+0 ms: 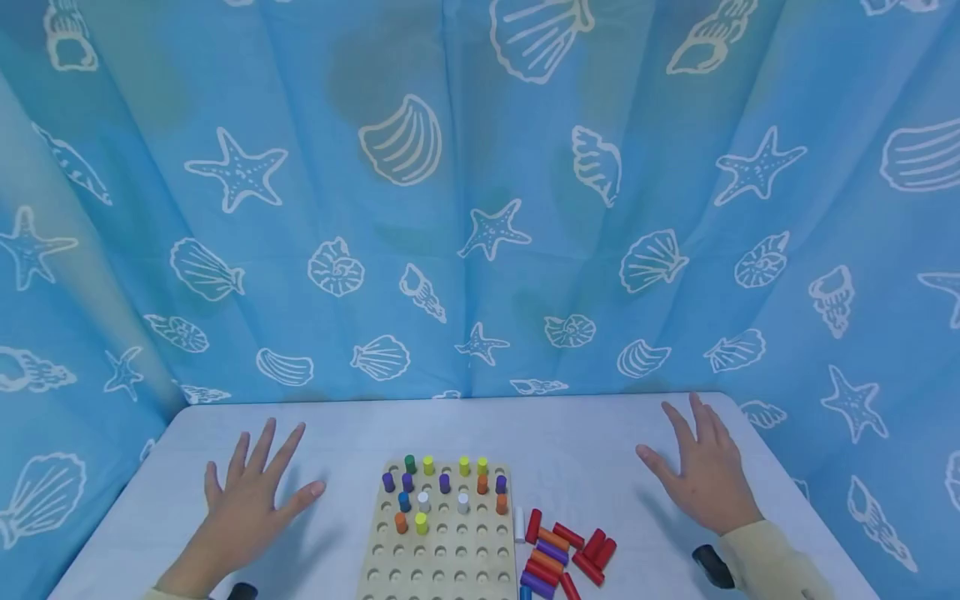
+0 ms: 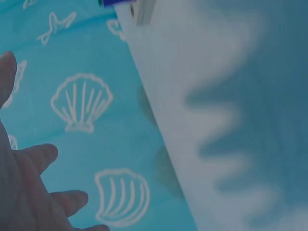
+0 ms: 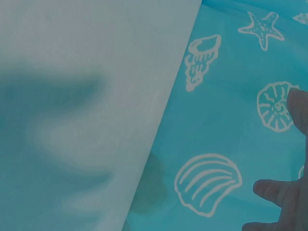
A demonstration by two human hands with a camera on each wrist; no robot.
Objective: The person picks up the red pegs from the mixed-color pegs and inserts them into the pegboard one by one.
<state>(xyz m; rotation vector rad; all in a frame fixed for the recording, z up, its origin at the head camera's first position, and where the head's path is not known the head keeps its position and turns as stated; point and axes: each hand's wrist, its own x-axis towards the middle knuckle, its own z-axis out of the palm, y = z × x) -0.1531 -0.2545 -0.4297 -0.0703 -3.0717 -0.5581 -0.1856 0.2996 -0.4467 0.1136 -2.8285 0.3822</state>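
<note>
My left hand [image 1: 251, 504] hovers over the left side of the white table with its fingers spread, holding nothing. On the other side, my right hand [image 1: 705, 475] is likewise spread and raised, also without anything in it. Between them lies a wooden pegboard [image 1: 440, 575] with rows of holes. Its far rows hold several upright pegs, among them a green peg [image 1: 409, 464], a blue peg [image 1: 404, 502] and a white peg [image 1: 462, 502]. Loose pegs lie to the board's right, including a red peg [image 1: 533, 526], a purple peg [image 1: 552, 552] and a white peg [image 1: 519, 524].
The white table [image 1: 337, 442] ends at a blue curtain [image 1: 450, 292] with white shell and starfish prints, which hangs behind it and along both sides. A dark wrist device [image 1: 712, 567] sits by the right sleeve. The board's near edge is cut off by the head view.
</note>
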